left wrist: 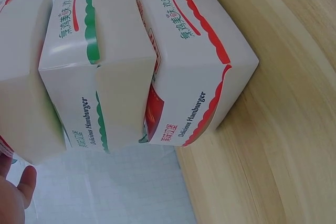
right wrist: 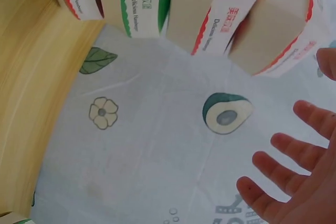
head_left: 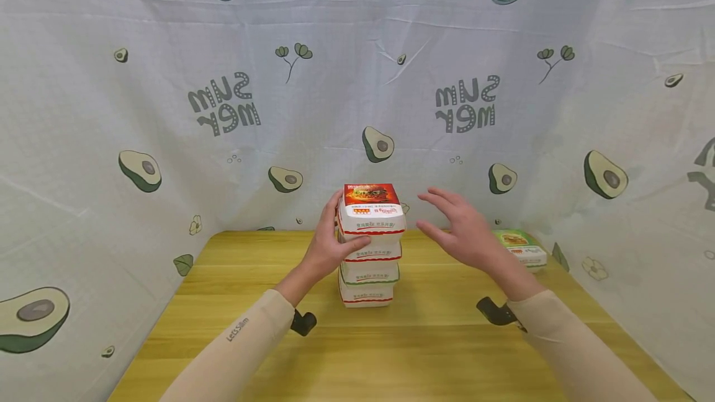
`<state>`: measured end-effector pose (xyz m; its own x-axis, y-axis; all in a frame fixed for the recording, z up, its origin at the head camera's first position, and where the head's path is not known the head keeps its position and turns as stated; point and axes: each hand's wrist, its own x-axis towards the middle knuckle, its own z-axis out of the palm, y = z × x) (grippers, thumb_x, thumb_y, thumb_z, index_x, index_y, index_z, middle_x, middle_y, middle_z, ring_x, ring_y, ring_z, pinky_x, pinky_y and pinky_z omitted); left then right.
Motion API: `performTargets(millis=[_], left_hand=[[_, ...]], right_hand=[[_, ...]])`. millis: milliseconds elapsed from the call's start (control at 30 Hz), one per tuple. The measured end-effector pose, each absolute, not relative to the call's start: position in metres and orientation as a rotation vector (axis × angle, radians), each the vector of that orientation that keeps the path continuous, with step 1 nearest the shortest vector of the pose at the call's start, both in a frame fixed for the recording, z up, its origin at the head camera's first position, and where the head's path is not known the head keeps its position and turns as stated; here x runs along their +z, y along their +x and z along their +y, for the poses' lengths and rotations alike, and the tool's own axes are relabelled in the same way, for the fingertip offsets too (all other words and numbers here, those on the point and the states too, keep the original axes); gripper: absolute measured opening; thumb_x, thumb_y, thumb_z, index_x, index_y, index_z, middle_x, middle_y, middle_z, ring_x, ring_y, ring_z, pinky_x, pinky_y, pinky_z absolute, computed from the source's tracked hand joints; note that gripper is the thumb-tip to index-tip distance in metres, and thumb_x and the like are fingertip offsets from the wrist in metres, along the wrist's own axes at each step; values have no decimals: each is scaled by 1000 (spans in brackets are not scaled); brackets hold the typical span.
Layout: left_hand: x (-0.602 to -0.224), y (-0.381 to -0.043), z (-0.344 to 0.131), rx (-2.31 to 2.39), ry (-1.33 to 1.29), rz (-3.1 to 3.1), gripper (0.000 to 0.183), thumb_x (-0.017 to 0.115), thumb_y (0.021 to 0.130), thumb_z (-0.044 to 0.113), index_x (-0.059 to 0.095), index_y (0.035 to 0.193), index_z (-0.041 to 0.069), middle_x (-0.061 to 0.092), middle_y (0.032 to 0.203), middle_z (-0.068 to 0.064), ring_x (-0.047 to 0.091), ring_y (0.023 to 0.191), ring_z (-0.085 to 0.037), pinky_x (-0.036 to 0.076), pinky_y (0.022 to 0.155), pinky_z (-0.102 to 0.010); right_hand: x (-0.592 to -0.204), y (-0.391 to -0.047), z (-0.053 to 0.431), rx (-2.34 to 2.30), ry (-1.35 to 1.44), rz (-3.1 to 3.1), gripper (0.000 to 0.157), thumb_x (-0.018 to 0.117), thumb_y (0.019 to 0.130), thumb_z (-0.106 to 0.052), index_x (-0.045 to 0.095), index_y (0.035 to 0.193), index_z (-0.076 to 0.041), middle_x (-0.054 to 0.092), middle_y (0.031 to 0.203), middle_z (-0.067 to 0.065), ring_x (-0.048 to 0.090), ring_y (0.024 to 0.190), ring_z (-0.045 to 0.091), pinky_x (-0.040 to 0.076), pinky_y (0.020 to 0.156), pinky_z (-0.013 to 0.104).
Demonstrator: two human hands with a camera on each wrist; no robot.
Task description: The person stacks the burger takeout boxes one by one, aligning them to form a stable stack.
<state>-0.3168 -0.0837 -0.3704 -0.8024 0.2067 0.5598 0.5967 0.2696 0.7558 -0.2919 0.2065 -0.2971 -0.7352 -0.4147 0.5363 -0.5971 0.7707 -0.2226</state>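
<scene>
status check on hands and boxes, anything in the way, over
Left hand grips top box of four-box stack. Right hand off to its right, touching nothing. No obstruction seen between right hand and stack; green-topped box apart, farther right.

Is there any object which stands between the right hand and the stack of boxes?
Nothing visible: only a gap separates the right hand from the stack of boxes. The green-topped box lies on the hand's other side.

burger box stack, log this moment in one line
left hand: holds red-and-white cardboard burger box topping four-box stack | right hand: open, apart from stack | green-and-white cardboard box: wooden table, far right
</scene>
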Motion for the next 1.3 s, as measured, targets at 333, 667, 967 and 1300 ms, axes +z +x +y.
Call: performTargets(millis=[333, 667, 967, 1300], left_hand=[[-369, -317, -84, -1541, -701, -2214, 104, 82, 84, 36, 11, 160, 35, 35, 151, 4, 46, 130, -22, 44, 106, -53], [-368, -317, -84, -1552, -703, -2215, 105, 83, 84, 35, 11, 160, 38, 35, 150, 5, 46, 129, -21, 45, 106, -51], [-368, -318, -84, -1547, -725, -2207, 103, 83, 84, 36, 12, 158, 41, 36, 150, 4, 47, 129, -21, 45, 105, -51], [-368, -318, -85, -1561, -705, -2213, 104, 83, 83, 38, 12, 158, 41, 33, 152, 3, 46, 130, -23, 44, 107, -53]], right_hand=[[-313, -305, 234, 552, 663, -2568, 58, 64, 97, -44, 51, 147, -16, 42, 156, 17, 36, 143, 43, 33, 110, 67], [-331, -322, 266, 598, 646, -2577, 54, 68, 97, -33, 54, 143, -9, 40, 155, 23, 33, 142, 47, 29, 109, 69], [-340, -327, 292, 649, 587, -2648, 60, 63, 99, -38, 48, 146, -5, 33, 157, 28, 27, 142, 53, 27, 107, 72], [-358, -338, 318, 683, 549, -2633, 58, 64, 99, -33, 48, 144, 0, 37, 152, 31, 29, 138, 56, 24, 107, 73]])
